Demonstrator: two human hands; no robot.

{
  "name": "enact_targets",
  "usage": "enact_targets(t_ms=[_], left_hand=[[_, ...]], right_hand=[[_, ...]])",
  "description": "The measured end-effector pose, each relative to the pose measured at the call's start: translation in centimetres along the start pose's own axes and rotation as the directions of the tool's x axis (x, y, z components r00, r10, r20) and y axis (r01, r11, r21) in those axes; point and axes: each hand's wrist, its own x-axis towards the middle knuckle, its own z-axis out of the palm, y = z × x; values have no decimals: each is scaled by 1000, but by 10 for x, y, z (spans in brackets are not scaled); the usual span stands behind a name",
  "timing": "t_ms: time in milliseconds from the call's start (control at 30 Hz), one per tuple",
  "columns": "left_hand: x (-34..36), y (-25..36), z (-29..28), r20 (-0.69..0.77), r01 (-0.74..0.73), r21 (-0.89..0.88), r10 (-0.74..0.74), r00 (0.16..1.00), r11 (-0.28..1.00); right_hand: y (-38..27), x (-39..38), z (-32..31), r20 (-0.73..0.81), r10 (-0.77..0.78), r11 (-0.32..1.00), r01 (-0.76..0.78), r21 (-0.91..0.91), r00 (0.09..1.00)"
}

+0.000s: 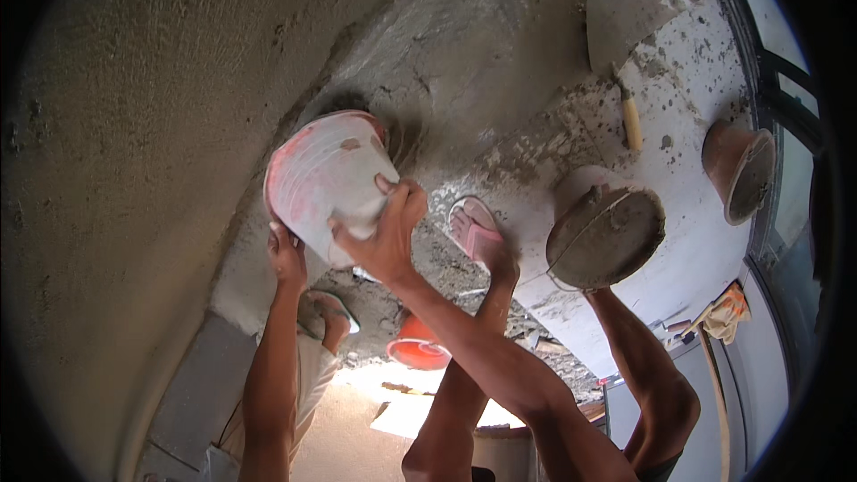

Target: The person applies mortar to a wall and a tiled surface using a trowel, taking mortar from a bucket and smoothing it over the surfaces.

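Observation:
A white, pink-stained bucket (326,174) is tipped on its side over wet grey cement (464,45) beside the rough plastered wall (134,80), its mouth out of view. My left hand (287,252) grips the bucket's lower left edge. Higher up and to the right, my right hand (384,236) has thumb and fingers pressed on its side. A trowel (632,120) with a wooden handle lies right of the cement on a pale, spattered surface (687,62). A bucket (605,241) full of grey mix and a smaller mix bucket (741,178) stand there too.
A foot in a pink sandal (473,232) is below the cement, another sandaled foot (332,317) at lower left. A bare bent limb (661,393) reaches behind the full bucket. An orange bucket (415,348) sits among rubble. A dark window frame (777,80) lines the right.

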Motion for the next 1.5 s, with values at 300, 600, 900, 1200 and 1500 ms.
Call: enact_targets(t_ms=[300,600,900,1200,1500], left_hand=[[13,0,-8,-92,53,74,-46,995,996],[-34,22,-47,-298,131,119,-90,950,984],[-80,97,172,116,-115,-10,115,987,993],[5,70,378,117,-291,270,268,956,918],[-1,95,378,227,-321,384,249,942,866]], right_hand=[[7,-8,19,19,83,995,-84,49,996],[22,-15,35,119,123,985,-135,105,985],[-44,69,-158,-189,-125,990,135,41,974],[-24,243,-264,-295,83,995,-63,78,952],[0,231,-264,-335,199,970,-136,200,921]])
